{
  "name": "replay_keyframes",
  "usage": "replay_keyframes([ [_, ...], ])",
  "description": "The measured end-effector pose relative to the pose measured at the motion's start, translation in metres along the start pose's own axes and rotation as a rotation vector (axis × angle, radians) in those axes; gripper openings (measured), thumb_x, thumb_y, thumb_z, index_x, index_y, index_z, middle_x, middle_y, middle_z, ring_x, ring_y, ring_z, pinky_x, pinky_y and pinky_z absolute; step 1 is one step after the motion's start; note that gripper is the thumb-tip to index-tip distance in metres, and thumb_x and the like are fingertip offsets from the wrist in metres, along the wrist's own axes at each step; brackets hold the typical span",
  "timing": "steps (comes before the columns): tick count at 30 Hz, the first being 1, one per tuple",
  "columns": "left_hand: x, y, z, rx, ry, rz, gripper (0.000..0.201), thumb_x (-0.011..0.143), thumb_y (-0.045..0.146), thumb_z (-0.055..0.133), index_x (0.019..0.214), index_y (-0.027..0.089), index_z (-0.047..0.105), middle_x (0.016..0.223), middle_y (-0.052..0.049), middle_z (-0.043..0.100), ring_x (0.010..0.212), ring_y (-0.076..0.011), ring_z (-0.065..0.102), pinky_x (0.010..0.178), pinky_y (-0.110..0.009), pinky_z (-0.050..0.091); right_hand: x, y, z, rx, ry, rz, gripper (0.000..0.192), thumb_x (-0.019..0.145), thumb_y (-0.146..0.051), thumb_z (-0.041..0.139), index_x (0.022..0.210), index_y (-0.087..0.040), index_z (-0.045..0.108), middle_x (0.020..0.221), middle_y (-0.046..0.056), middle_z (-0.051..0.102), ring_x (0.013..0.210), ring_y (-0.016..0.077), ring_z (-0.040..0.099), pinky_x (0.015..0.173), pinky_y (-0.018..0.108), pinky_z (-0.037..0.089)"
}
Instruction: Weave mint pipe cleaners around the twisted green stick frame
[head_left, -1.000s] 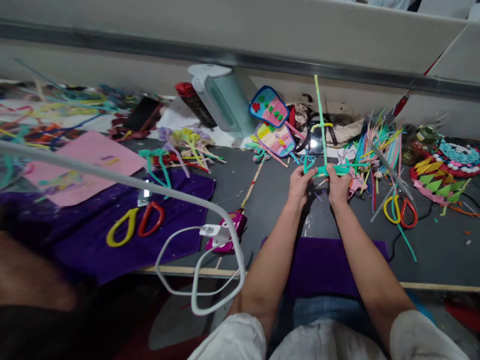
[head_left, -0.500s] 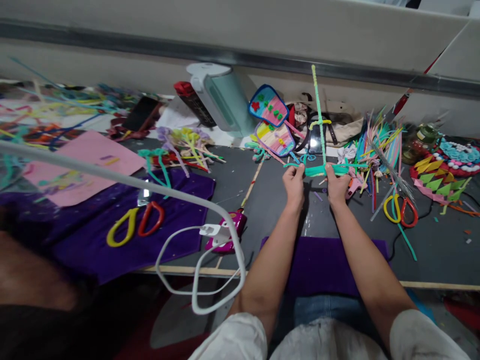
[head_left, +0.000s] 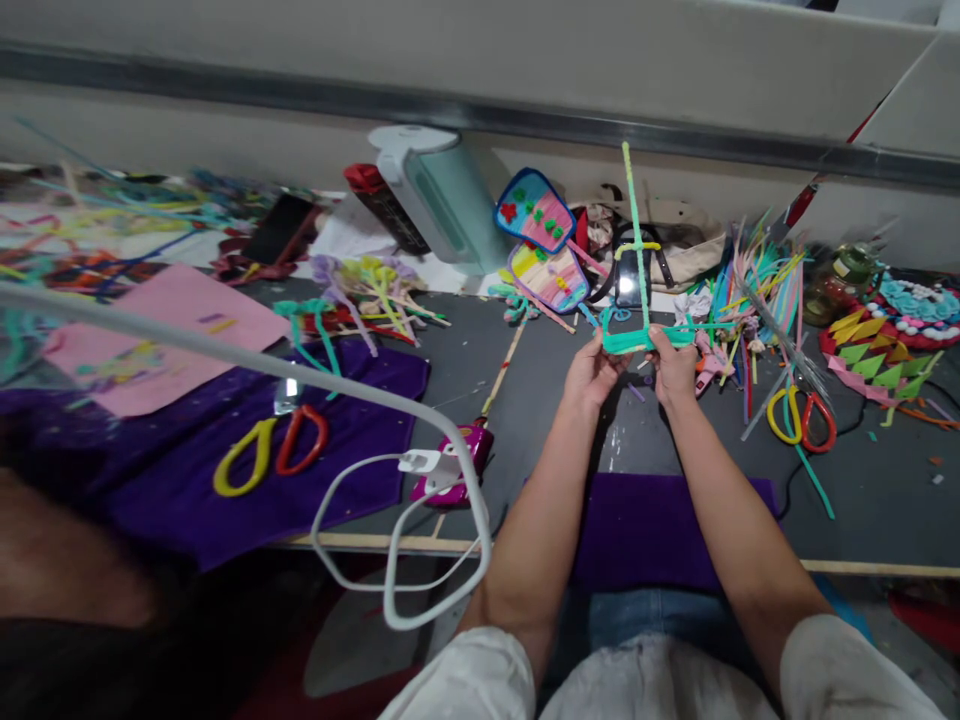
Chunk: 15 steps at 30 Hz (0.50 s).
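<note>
Both grips pinch: my left hand point(head_left: 592, 372) and right hand point(head_left: 673, 365) hold one teal pipe-cleaner bundle point(head_left: 637, 341) horizontally above the worktop point(head_left: 547, 420), one stem point(head_left: 634, 235) pointing straight up.

A dark grey work table point(head_left: 540, 420) fills the view, its pale wooden front edge point(head_left: 862, 568) running below the wrists. Beyond the fingertips, a plain off-white wall point(head_left: 480, 60) rises behind the table, crossed by a long grey metal rail point(head_left: 300, 97) that runs straight across, well above the hands. To the far right, the wall meets a slanted pale panel point(head_left: 922, 110). A thin wooden strip point(head_left: 504, 370) lies on the tabletop just left of the hands, pointing away from the person. Light falls soft and even, with weak shadows on the grey surface.
</note>
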<state>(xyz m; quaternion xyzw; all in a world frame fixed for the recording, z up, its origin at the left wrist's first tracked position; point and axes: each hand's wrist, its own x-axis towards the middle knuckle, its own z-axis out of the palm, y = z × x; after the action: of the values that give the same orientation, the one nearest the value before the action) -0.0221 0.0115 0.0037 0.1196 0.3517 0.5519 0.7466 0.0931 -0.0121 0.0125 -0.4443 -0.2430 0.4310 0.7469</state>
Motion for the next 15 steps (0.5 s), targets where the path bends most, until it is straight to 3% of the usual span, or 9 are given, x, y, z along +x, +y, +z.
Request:
replay_keyframes([
  [4,-0.0024,-0.0018,0.0001,0.097,0.07,0.068,0.028,0.075,0.033,0.085,0.076,0.017,0.062,0.064,0.001,0.067,0.057,-0.0112,0.062,0.068,-0.028,0.057,0.001,0.0011,-0.0021,-0.041,-0.003,-0.059,0.039,0.062,-0.045,0.084,0.087,-0.017,0.075,0.066,-0.004,0.071,0.051,0.0079,0.054,0.045,0.02,0.044],
  [10,-0.0077,-0.0024,-0.0005,0.412,0.135,0.537,0.03,0.07,0.035,0.086,0.065,0.017,0.063,0.054,0.005,0.055,0.049,-0.0075,0.049,0.053,-0.02,0.039,0.0,0.0011,-0.0038,-0.143,0.01,-0.11,0.04,0.066,-0.048,0.082,0.09,-0.017,0.075,0.063,-0.003,0.069,0.05,0.0098,0.055,0.046,0.022,0.046],
  [15,-0.0097,0.0008,0.0006,0.63,0.163,0.712,0.019,0.072,0.029,0.083,0.066,0.017,0.069,0.056,0.004,0.058,0.054,-0.0094,0.05,0.055,-0.02,0.038,-0.0027,-0.0017,-0.0035,-0.175,-0.012,-0.137,0.036,0.068,-0.048,0.081,0.085,-0.017,0.074,0.057,-0.005,0.065,0.048,0.0094,0.053,0.046,0.022,0.045],
])
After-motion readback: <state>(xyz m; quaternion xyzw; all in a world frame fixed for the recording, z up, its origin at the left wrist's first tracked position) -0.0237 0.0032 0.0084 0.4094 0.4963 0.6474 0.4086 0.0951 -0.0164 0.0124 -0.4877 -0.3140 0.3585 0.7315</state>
